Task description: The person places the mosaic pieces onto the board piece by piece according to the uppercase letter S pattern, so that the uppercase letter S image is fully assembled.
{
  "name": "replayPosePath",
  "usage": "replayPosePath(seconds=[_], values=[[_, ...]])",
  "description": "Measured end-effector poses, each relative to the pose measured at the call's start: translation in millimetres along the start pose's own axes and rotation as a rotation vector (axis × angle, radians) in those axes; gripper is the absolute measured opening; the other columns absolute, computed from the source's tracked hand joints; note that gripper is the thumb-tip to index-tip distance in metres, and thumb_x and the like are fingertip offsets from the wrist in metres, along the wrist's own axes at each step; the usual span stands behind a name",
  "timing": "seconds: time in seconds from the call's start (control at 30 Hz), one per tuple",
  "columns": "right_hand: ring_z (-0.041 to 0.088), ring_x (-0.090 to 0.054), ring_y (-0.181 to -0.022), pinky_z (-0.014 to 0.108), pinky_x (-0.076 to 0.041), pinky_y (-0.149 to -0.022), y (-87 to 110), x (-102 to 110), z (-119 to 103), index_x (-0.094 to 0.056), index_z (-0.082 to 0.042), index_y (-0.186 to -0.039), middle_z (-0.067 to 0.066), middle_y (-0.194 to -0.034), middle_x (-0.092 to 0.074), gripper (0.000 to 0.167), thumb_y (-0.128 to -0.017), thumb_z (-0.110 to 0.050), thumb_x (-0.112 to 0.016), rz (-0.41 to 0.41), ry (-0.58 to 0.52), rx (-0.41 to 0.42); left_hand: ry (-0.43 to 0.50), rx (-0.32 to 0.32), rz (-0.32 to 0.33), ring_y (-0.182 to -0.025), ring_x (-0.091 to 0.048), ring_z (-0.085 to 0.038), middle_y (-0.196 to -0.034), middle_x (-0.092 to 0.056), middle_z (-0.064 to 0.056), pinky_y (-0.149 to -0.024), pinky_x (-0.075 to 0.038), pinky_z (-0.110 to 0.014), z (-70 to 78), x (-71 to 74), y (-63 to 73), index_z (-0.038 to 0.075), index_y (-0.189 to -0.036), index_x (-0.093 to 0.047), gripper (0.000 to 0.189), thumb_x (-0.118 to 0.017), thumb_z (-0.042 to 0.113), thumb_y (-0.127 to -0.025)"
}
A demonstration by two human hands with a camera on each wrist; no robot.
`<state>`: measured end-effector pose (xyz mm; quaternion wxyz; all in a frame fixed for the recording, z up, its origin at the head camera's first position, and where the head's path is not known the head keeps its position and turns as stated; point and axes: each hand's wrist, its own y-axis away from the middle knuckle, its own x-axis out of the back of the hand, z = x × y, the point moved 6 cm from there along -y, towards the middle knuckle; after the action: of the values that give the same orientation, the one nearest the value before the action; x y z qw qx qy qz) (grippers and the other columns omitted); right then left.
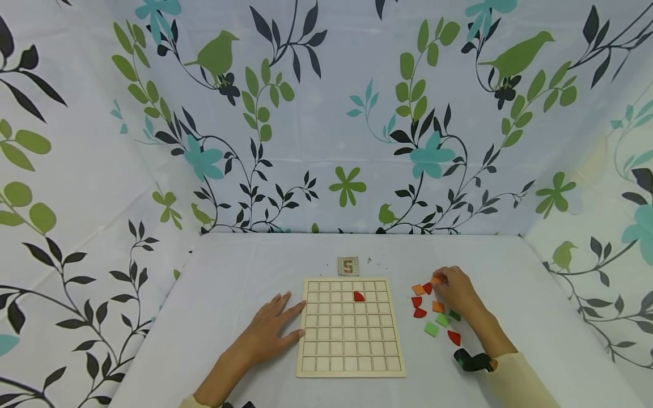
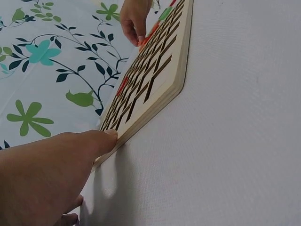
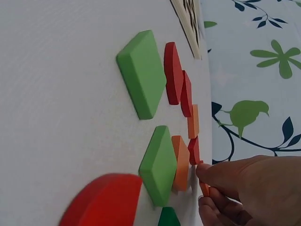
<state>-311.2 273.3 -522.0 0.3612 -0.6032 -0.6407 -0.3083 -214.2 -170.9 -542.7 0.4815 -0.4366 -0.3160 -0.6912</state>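
Pinch first: right hand (image 1: 454,292) curled, thumb and fingertips closed on a small orange piece (image 1: 435,280) at the far end of the loose pile. Low over the desk (image 1: 229,272), perhaps touching it; hard to tell from the wrist view. Just below the grip, toward the wrist: a red piece (image 1: 427,288), an orange square (image 1: 437,306), a green square (image 1: 431,328) and more red and green ones.

Lift straight up before moving sideways, so as not to drag the red neighbour just beside the pinched piece. Hold by the edges rather than the flat faces, leaving the underside free for setting down flat.

Left of the grip, well apart from the pile: wooden grid board (image 1: 352,369), with one red quarter-round (image 1: 359,296) already seated in a cell of the second row. Left hand (image 1: 270,331) spread flat on the desk, fingers straight, fingertips pressed against the board's left edge. Good bracing, so hold that pressure firm against any nudge from the right.

Beyond the board, a small card marked S (image 1: 348,265) — worth a glance before lowering anything into a cell. Square the piece to the cell walls, lower it level, release only once seated.
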Motion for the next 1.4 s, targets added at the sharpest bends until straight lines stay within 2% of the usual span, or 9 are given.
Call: replayPosePath(seconds=[0.2, 0.37, 0.47, 0.6, 0.8, 0.9, 1.03, 1.17, 1.4], values=[[0.037, -0.060, -0.104, 0.055, -0.057, -0.098, -9.1, -5.9, -11.4, -0.066, 0.011, -0.125, 0.027, -0.118, -0.060, 0.030, -0.102, -0.007, -0.066, -0.004, -0.049, -0.010, 0.003, 0.002, -0.015, -0.160, -0.023, -0.043, -0.172, -0.030, -0.018, -0.127, -0.021, -0.066, 2.9, 3.2, 0.6, 0.028, -0.161, -0.046, 0.065, -0.062, 0.053, -0.103], [0.037, -0.060, -0.115, 0.056, -0.053, -0.106, -12.3, -20.1, -33.6, -0.065, 0.006, -0.131, 0.022, -0.126, -0.060, 0.033, -0.102, -0.009, -0.065, -0.036, -0.131, 0.008, 0.007, 0.006, -0.021, -0.160, -0.023, -0.044, -0.172, -0.030, -0.018, -0.126, -0.021, -0.067, 3.1, 3.8, 1.5, 0.027, -0.161, -0.047, 0.065, -0.062, 0.053, -0.103], [0.038, -0.062, -0.118, 0.055, -0.054, -0.104, -11.6, -30.9, -54.7, -0.067, 0.004, -0.128, 0.019, -0.125, -0.063, 0.030, -0.100, -0.006, -0.065, -0.045, -0.168, 0.085, 0.011, 0.005, -0.016, -0.160, -0.023, -0.044, -0.172, -0.030, -0.018, -0.126, -0.021, -0.067, 2.1, 3.5, 1.8, 0.027, -0.161, -0.047, 0.065, -0.062, 0.054, -0.103], [0.033, -0.067, -0.110, 0.051, -0.057, -0.098, -7.3, -48.0, -88.1, -0.070, 0.002, -0.123, 0.015, -0.117, -0.067, 0.025, -0.099, -0.005, -0.070, -0.070, -0.187, 0.186, 0.017, 0.011, -0.018, -0.160, -0.023, -0.043, -0.172, -0.030, -0.017, -0.126, -0.021, -0.067, 2.1, 4.0, 2.9, 0.028, -0.161, -0.047, 0.065, -0.062, 0.054, -0.103], [0.023, -0.064, -0.101, 0.044, -0.057, -0.093, -4.1, -73.8, -135.1, -0.069, -0.004, -0.108, 0.006, -0.106, -0.065, 0.010, -0.099, -0.007, -0.073, -0.168, -0.250, 0.313, 0.021, 0.012, -0.017, -0.160, -0.023, -0.043, -0.172, -0.030, -0.017, -0.127, -0.020, -0.066, 2.1, 3.9, 3.3, 0.028, -0.160, -0.047, 0.065, -0.062, 0.054, -0.103], [0.020, -0.065, -0.100, 0.040, -0.058, -0.091, -3.0, -85.1, -149.9, -0.070, -0.007, -0.102, 0.004, -0.105, -0.064, 0.005, -0.100, -0.011, -0.074, -0.219, -0.254, 0.355, 0.021, 0.002, -0.014, -0.160, -0.023, -0.043, -0.172, -0.030, -0.017, -0.127, -0.020, -0.065, 2.4, 3.2, 2.2, 0.028, -0.161, -0.047, 0.065, -0.061, 0.055, -0.103], [0.019, -0.064, -0.099, 0.039, -0.059, -0.089, -1.7, -97.0, -160.5, -0.071, -0.007, -0.098, 0.003, -0.104, -0.064, 0.005, -0.098, -0.011, -0.075, -0.246, -0.231, 0.407, 0.016, -0.004, -0.009, -0.160, -0.023, -0.042, -0.172, -0.030, -0.017, -0.127, -0.020, -0.065, 2.3, 2.0, 0.3, 0.028, -0.161, -0.047, 0.065, -0.061, 0.054, -0.103], [0.018, -0.062, -0.096, 0.037, -0.058, -0.086, -0.5, -105.5, -163.5, -0.073, -0.006, -0.097, 0.002, -0.102, -0.065, 0.007, -0.098, -0.013, -0.076, -0.238, -0.179, 0.450, 0.013, -0.001, -0.010, -0.160, -0.024, -0.043, -0.172, -0.030, -0.017, -0.127, -0.021, -0.066, 1.5, 0.9, -0.1, 0.028, -0.160, -0.048, 0.064, -0.062, 0.054, -0.103], [0.014, -0.060, -0.094, 0.038, -0.056, -0.086, 3.2, -106.8, -164.9, -0.076, -0.007, -0.098, -0.001, -0.100, -0.067, 0.010, -0.100, -0.017, -0.074, -0.208, -0.152, 0.460, 0.006, -0.007, -0.005, -0.160, -0.024, -0.043, -0.172, -0.030, -0.017, -0.126, -0.021, -0.066, 0.1, 1.1, -0.1, 0.028, -0.161, -0.047, 0.065, -0.061, 0.055, -0.103]])
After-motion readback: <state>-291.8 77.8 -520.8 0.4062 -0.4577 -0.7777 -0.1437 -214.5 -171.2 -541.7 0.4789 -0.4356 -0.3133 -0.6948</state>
